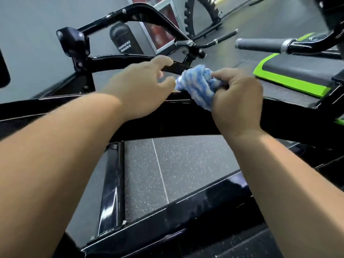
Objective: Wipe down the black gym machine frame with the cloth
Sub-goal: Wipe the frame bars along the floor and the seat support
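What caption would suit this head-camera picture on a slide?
Cleaning time: the right hand grips a blue-and-white cloth at the black frame, the left hand open beside it.

Right hand (pixel 236 97): grips bunched blue-white cloth (pixel 197 84) on top edge of black frame (pixel 55 108).
Left hand (pixel 143 86): loose-fingered, just beside cloth.

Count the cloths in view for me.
1: a blue-and-white cloth bunched in the right hand, against the black frame bar. The left hand holds none; more may be hidden.

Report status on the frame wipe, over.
Right hand grips bunched blue cloth at top edge of black frame. Left hand open, beside cloth. Green pad to the right, clear of hands.
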Motion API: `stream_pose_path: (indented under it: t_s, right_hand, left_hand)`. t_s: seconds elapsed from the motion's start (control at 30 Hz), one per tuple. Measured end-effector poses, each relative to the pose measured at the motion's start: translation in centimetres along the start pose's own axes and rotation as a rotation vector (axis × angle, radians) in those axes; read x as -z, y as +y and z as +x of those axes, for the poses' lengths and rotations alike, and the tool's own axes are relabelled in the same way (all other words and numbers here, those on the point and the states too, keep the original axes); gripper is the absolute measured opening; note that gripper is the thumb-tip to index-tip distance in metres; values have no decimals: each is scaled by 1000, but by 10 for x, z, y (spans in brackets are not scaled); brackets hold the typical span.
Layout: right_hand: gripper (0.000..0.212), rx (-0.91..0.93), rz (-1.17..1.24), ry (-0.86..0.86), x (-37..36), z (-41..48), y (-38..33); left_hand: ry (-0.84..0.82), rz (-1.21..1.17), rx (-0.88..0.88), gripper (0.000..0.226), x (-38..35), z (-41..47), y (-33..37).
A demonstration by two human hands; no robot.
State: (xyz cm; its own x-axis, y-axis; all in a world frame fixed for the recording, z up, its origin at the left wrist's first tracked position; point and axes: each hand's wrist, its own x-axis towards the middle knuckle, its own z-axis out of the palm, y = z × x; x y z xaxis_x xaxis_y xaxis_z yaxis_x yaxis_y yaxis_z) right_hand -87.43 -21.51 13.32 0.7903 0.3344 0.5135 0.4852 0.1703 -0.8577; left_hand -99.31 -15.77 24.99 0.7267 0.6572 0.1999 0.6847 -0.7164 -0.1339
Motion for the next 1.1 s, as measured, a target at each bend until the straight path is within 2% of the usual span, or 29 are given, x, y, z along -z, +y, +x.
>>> stream_pose_path:
  t_s: [0.03, 0.1, 0.17, 0.23, 0.3, 0.37, 0.43, 0.47, 0.53, 0.6, 0.67, 0.73, 0.8, 0.87, 0.97, 1.07, 1.1]
  right_hand:
    - [24, 30, -33, -65, -5, 1, -8]
    - [35, 89, -53, -260, -20, 1, -29]
    - [42, 81, -71, -365, -27, 3, -39]
    - [45, 56, -190, -354, -17, 14, -23]
    - [49, -69, -354, -304, 12, 29, 6]
    - [43, -196, -449, -260, 36, 36, 28]
    - [22, -102, -377, -291, 32, 31, 27]
    - [18, 12, -307, -332, 22, 26, 20]
    - [28, 201, -175, -390, 4, 14, 1]
    - [34, 131, -178, -421, 5, 16, -7]
    - [41, -94, -296, -398, 21, 32, 9]
    - [33, -231, -459, -386, 35, 45, 24]
    - [24, -108, -585, -515, 29, 44, 15]
    - [31, 76, -470, -652, 9, 42, -6]
    - [32, 191, -360, -758, -8, 35, -40]
    - [37, -16, -376, -745, 2, 48, -21]
    - [35, -49, -455, -749, 8, 51, -15]
  left_hand:
    - [91, -47, 43, 40, -1, 3, -4]
    - [206, -166, 137, 35, 2, 8, -8]
    - [193, -204, 191, 29, 5, 12, -6]
    - [77, -62, 165, 25, 4, 12, -6]
    - [25, 80, 141, 25, -2, 8, -3]
    - [84, 215, 88, 25, -10, 3, 3]
    - [180, 304, 24, 27, -18, 0, 7]
    - [206, 298, 16, 27, -20, -1, 7]
    - [206, 230, 63, 25, -18, 1, 5]
    - [216, 175, 71, 27, -17, 0, 0]
    - [239, 144, 27, 31, -17, -1, -5]
    - [313, 138, -19, 34, -20, -2, -6]
    - [363, 166, -32, 26, -24, 0, -5]
    - [387, 187, -33, 22, -28, 1, -2]
    - [462, 220, -37, 20, -32, -9, -6]
    - [520, 257, -24, 23, -34, -19, -9]
    - [526, 257, -18, 23, -35, -19, -9]
